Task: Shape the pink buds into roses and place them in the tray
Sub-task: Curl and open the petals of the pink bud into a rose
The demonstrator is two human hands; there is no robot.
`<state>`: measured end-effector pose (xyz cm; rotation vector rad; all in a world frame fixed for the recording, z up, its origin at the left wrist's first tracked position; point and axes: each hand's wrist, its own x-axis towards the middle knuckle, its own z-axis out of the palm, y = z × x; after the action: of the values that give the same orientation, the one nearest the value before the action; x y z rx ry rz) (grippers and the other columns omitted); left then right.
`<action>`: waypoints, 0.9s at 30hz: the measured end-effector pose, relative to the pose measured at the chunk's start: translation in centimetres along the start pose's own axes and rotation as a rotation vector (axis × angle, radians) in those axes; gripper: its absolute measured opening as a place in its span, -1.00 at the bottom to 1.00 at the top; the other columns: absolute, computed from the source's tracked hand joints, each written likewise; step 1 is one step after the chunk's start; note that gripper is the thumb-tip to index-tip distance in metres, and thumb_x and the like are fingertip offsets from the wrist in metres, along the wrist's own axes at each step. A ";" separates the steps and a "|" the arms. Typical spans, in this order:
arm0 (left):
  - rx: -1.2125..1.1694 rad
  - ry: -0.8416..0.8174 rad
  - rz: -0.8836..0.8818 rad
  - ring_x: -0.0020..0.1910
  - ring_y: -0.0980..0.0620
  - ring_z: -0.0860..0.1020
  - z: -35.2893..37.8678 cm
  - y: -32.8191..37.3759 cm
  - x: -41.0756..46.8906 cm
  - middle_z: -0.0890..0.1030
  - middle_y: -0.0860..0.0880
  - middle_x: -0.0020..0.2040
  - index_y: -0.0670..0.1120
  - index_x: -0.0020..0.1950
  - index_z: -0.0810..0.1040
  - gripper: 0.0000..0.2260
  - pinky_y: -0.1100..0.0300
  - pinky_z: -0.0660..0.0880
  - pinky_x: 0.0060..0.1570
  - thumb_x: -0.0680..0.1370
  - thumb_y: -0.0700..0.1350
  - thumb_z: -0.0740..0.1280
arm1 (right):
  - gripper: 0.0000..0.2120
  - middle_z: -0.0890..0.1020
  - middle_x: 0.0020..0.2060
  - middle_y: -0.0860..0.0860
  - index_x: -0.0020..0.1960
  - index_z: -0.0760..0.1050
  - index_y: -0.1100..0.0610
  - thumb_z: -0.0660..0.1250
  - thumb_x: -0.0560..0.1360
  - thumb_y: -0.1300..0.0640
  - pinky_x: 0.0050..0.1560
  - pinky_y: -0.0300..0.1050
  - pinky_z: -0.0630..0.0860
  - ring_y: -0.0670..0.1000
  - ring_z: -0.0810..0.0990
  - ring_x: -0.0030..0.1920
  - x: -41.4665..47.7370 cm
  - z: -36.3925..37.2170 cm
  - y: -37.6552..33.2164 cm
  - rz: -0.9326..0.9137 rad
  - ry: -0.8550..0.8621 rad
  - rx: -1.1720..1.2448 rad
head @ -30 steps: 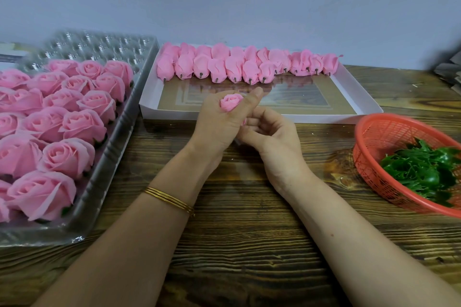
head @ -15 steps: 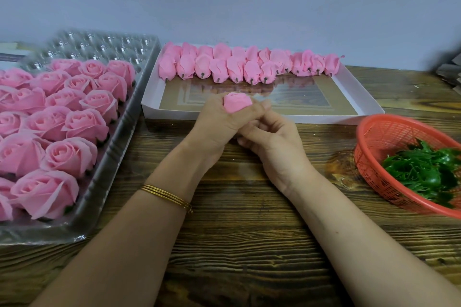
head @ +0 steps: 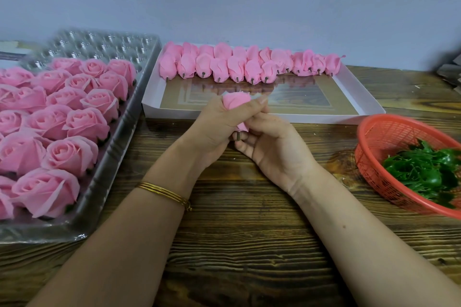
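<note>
**Item: pink bud [head: 235,101] — in work.** It is clasped in the left hand [head: 219,124], whose fingers and thumb close round the petals so that only the top shows above them. The dark stem stub [head: 238,136] pokes out below. The right hand [head: 269,147] meets the left from the other side, its fingers curled in at the bud's base, apparently pinching the lower petals.

**Destination: clear tray [head: 109,169].** It lies well out beyond the left hand and holds finished roses [head: 72,154], with bare cells in the rows farthest from the person.

**Stock: unshaped buds [head: 237,65].** They sit in a row in the white box [head: 324,118], just ahead of both hands.

**Also present:** a red basket [head: 374,164] of green leaves [head: 421,172], out past the right hand.

**Risks, as judged:**
- The petals look thin, so too tight a clasp may crease or tear them.
- Peeling them back unevenly would likely leave a lopsided rose.
- A twist at the base could work the stub loose.
- Setting the rose down carelessly — the neighbours stand close — may crush their outer petals.
</note>
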<state>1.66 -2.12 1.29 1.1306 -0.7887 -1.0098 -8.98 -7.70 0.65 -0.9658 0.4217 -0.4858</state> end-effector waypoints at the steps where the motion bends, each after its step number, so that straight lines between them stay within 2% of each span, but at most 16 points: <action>1: 0.008 0.016 0.006 -0.07 -0.15 0.46 0.1 0.0 0.1 0.55 -0.14 -0.21 -0.20 -0.11 0.61 -0.79 -0.05 0.30 -0.01 0.47 -0.05 0.39 | -0.78 0.57 -0.30 0.04 -0.04 0.57 0.20 0.33 0.31 0.21 -0.20 -0.26 0.53 -0.05 0.55 -0.29 0.0 0.0 0.0 -0.010 0.008 -0.003; 3: 0.026 0.054 0.014 -0.16 -0.09 0.53 0.1 -0.2 0.1 0.58 -0.12 -0.24 -0.19 -0.11 0.62 -0.81 0.06 0.40 -0.12 0.53 -0.06 0.37 | -0.76 0.59 -0.29 0.05 -0.06 0.57 0.23 0.36 0.27 0.27 -0.17 -0.25 0.52 -0.04 0.56 -0.25 -0.1 0.0 0.2 -0.047 0.026 -0.028; 6: 0.033 0.065 0.017 -0.28 -0.02 0.58 0.2 -0.4 0.2 0.60 -0.20 -0.21 -0.21 -0.06 0.62 -0.79 0.17 0.47 -0.26 0.55 -0.06 0.37 | -0.67 0.61 -0.24 0.09 0.05 0.55 0.31 0.40 0.29 0.40 -0.11 -0.22 0.50 -0.01 0.57 -0.20 -0.1 0.1 0.7 -0.105 0.060 -0.071; 9: 0.020 0.059 0.028 -0.26 -0.07 0.60 0.3 -0.5 0.3 0.62 -0.21 -0.22 -0.25 -0.04 0.62 -0.78 0.13 0.54 -0.20 0.55 -0.07 0.37 | -0.71 0.62 -0.30 0.05 0.04 0.54 0.32 0.37 0.35 0.52 -0.07 -0.17 0.52 -0.02 0.58 -0.21 0.0 0.0 0.9 -0.157 0.107 -0.139; 14: 0.010 0.016 0.028 -0.27 -0.05 0.61 0.2 -0.5 0.3 0.64 -0.17 -0.24 -0.23 -0.05 0.61 -0.80 0.14 0.57 -0.17 0.53 -0.08 0.39 | -0.80 0.62 -0.38 -0.03 -0.06 0.55 0.26 0.38 0.39 0.49 -0.13 -0.23 0.50 -0.10 0.57 -0.30 -0.1 0.0 1.0 -0.189 0.128 -0.198; 17: 0.015 -0.018 0.014 -0.27 -0.01 0.59 -0.1 -0.3 0.1 0.62 -0.13 -0.23 -0.21 -0.05 0.62 -0.75 0.19 0.52 -0.25 0.42 -0.03 0.42 | -0.82 0.59 -0.31 0.11 -0.05 0.58 0.28 0.33 0.43 0.49 -0.09 -0.17 0.44 0.04 0.50 -0.20 -0.1 0.1 0.8 -0.160 0.106 -0.170; 19: 0.025 -0.041 0.008 -0.25 0.01 0.57 -0.2 -0.2 0.1 0.61 -0.09 -0.23 -0.16 -0.08 0.64 -0.77 0.18 0.48 -0.28 0.39 -0.03 0.43 | -0.82 0.52 -0.28 0.14 -0.09 0.58 0.26 0.30 0.44 0.49 -0.14 -0.18 0.38 0.07 0.42 -0.19 -0.1 0.1 0.7 -0.144 0.091 -0.181; 24: 0.060 -0.080 0.021 -0.25 0.11 0.57 -0.3 -0.2 -0.1 0.62 -0.01 -0.25 -0.16 -0.07 0.64 -0.79 0.32 0.46 -0.35 0.44 -0.03 0.42 | -0.73 0.57 -0.37 0.04 -0.22 0.61 0.18 0.26 0.47 0.47 -0.22 -0.29 0.47 -0.04 0.52 -0.26 -0.1 0.0 0.5 -0.101 0.033 -0.155; 27: 0.077 -0.043 0.022 -0.22 0.05 0.56 -0.2 -0.2 -0.1 0.60 -0.04 -0.25 -0.13 -0.10 0.65 -0.79 0.22 0.45 -0.26 0.47 0.02 0.42 | -0.75 0.58 -0.35 0.05 -0.23 0.59 0.20 0.25 0.46 0.47 -0.20 -0.28 0.48 -0.04 0.54 -0.26 0.0 -0.2 0.4 -0.094 0.018 -0.124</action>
<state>1.79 -2.00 1.04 1.1669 -0.8791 -0.9956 -9.01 -7.64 0.17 -1.1057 0.4279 -0.5584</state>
